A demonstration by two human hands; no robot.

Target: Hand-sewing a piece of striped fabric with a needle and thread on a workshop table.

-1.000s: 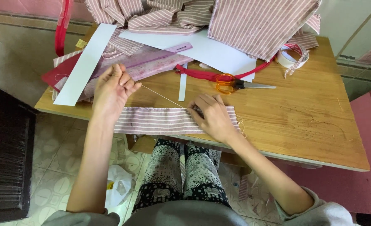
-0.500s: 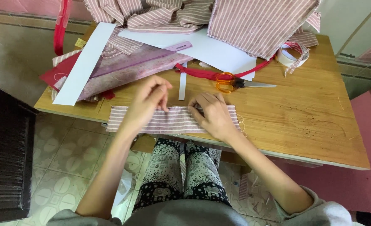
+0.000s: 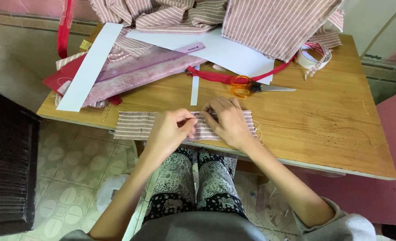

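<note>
A narrow strip of pink-and-white striped fabric (image 3: 133,125) lies along the near edge of the wooden table (image 3: 323,129). My left hand (image 3: 171,131) rests on the strip's middle with its fingertips pinched together on the cloth. My right hand (image 3: 228,119) lies just to the right, fingers curled and pressing the fabric, its fingertips meeting those of the left hand. Whether a needle is between the fingers is too small to tell.
Orange-handled scissors (image 3: 247,87) lie behind my hands. Farther back are white paper sheets (image 3: 233,51), a long white paper strip (image 3: 91,67), pink patterned cloth (image 3: 140,73), a pale ruler (image 3: 184,49), heaped striped fabric (image 3: 269,22), a red strap (image 3: 64,27) and a tape roll (image 3: 309,56).
My left hand came down from the raised position near the pink cloth and moved right onto the strip, meeting my right hand. The right hand has stayed in place.
</note>
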